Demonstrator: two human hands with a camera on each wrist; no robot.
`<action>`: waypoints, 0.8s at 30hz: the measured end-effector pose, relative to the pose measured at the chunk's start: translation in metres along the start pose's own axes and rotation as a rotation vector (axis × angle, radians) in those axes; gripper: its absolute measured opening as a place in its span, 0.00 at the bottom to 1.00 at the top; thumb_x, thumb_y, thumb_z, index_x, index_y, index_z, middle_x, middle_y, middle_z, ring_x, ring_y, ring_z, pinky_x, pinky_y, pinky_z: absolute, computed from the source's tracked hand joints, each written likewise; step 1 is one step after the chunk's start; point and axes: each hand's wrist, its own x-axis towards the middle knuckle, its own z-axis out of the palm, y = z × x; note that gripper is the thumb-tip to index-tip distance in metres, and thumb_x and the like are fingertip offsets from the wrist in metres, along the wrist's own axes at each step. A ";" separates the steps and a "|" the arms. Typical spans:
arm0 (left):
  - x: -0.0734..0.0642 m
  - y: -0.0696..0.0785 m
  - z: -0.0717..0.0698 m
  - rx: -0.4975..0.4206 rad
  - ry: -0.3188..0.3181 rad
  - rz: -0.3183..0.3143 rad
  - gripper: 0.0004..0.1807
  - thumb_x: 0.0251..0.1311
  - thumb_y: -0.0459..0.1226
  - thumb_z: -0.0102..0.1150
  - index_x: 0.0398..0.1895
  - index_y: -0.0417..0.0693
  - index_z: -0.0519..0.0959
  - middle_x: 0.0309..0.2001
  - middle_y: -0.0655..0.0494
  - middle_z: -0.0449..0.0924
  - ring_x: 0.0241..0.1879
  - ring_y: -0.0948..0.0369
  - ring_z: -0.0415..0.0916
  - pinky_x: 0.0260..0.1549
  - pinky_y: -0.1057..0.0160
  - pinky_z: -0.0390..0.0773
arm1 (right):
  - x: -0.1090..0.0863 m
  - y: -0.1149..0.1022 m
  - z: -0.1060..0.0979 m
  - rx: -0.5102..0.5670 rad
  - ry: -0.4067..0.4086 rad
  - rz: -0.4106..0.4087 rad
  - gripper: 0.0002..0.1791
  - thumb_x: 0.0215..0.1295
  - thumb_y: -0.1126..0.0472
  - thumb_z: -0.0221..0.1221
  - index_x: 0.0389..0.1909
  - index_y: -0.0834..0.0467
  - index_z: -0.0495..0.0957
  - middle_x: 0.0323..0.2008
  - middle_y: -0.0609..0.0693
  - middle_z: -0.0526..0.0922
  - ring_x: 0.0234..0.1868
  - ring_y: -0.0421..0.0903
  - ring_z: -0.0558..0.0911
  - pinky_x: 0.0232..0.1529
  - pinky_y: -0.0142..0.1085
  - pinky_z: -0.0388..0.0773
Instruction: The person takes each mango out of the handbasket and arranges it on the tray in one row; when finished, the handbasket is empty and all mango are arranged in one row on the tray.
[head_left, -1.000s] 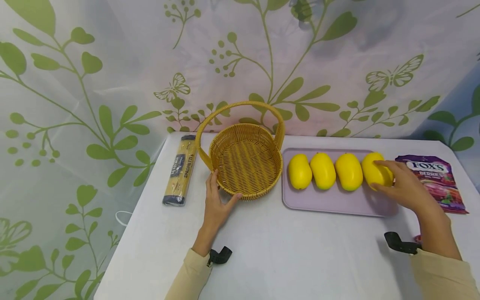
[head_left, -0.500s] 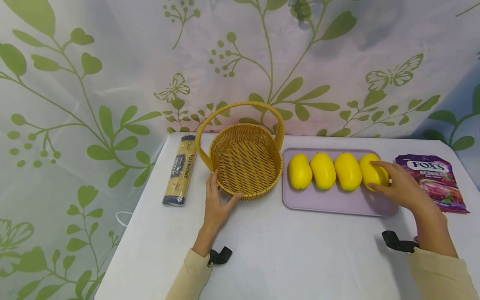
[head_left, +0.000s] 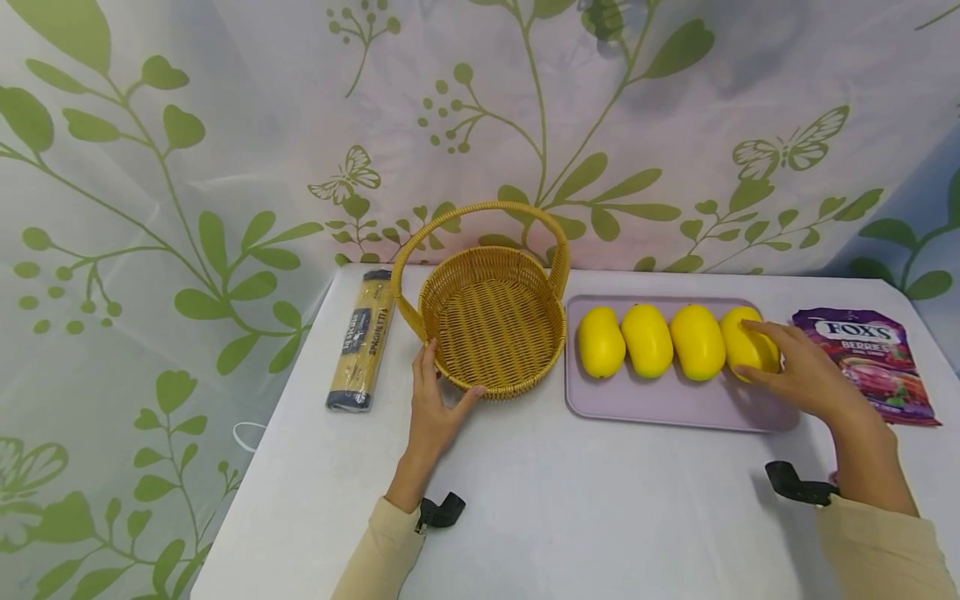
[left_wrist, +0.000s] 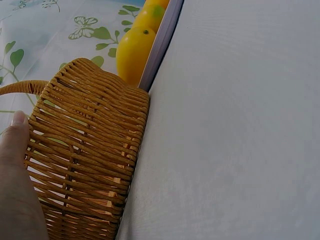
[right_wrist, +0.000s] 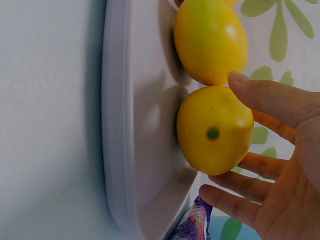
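A round woven basket [head_left: 495, 333] with a tall arched handle stands at the middle of the table. My left hand [head_left: 433, 417] rests against its near left side, thumb and fingers spread; in the left wrist view the thumb lies along the weave near the rim. On a lilac tray [head_left: 660, 408] to the right, several yellow mangoes [head_left: 647, 342] sit in a row. With thumb and fingers curved about it, my right hand [head_left: 810, 375] holds the rightmost mango [right_wrist: 215, 131], which touches its neighbour [right_wrist: 211, 42]. Part of that mango is hidden by the hand.
Left of the basket lies a packet of spaghetti [head_left: 362, 342]. A purple Fox's candy bag [head_left: 870, 362] lies right of the tray, partly behind my right hand. A leaf-patterned curtain [head_left: 637, 125] hangs behind the white table [head_left: 585, 508].
My right hand has shifted the rightmost mango a little to the left, up against its neighbour, and then stayed there. The left hand and the basket have not moved.
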 end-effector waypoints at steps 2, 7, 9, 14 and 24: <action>0.001 0.001 0.001 -0.006 0.000 0.006 0.56 0.55 0.56 0.69 0.77 0.43 0.47 0.75 0.48 0.50 0.71 0.46 0.60 0.63 0.46 0.70 | -0.001 0.000 0.000 0.001 0.000 -0.001 0.50 0.64 0.41 0.61 0.76 0.60 0.48 0.69 0.78 0.46 0.66 0.81 0.49 0.53 0.79 0.50; 0.001 0.000 0.002 -0.013 -0.010 0.014 0.56 0.55 0.54 0.69 0.77 0.42 0.47 0.75 0.48 0.49 0.71 0.46 0.59 0.64 0.47 0.70 | -0.004 0.000 0.000 -0.008 0.010 0.000 0.50 0.64 0.42 0.61 0.76 0.60 0.48 0.69 0.78 0.45 0.66 0.81 0.48 0.53 0.79 0.50; 0.001 0.000 0.002 -0.008 -0.013 0.013 0.56 0.55 0.55 0.69 0.77 0.42 0.47 0.75 0.48 0.49 0.71 0.46 0.58 0.65 0.47 0.69 | -0.006 -0.001 -0.001 -0.018 0.016 0.002 0.50 0.64 0.42 0.61 0.77 0.60 0.48 0.70 0.78 0.44 0.66 0.81 0.48 0.52 0.79 0.50; 0.002 0.000 0.004 -0.001 -0.016 0.016 0.56 0.55 0.56 0.68 0.77 0.42 0.47 0.75 0.49 0.49 0.72 0.46 0.58 0.64 0.46 0.69 | -0.014 -0.008 -0.001 -0.046 0.052 -0.009 0.48 0.67 0.42 0.59 0.77 0.58 0.47 0.72 0.76 0.39 0.67 0.81 0.46 0.51 0.79 0.51; 0.002 0.007 0.000 0.053 -0.068 -0.020 0.58 0.56 0.58 0.66 0.79 0.45 0.43 0.77 0.49 0.46 0.75 0.49 0.52 0.66 0.45 0.66 | -0.051 -0.036 0.022 -0.109 0.269 -0.137 0.40 0.66 0.52 0.62 0.75 0.55 0.56 0.75 0.70 0.44 0.71 0.77 0.47 0.48 0.79 0.57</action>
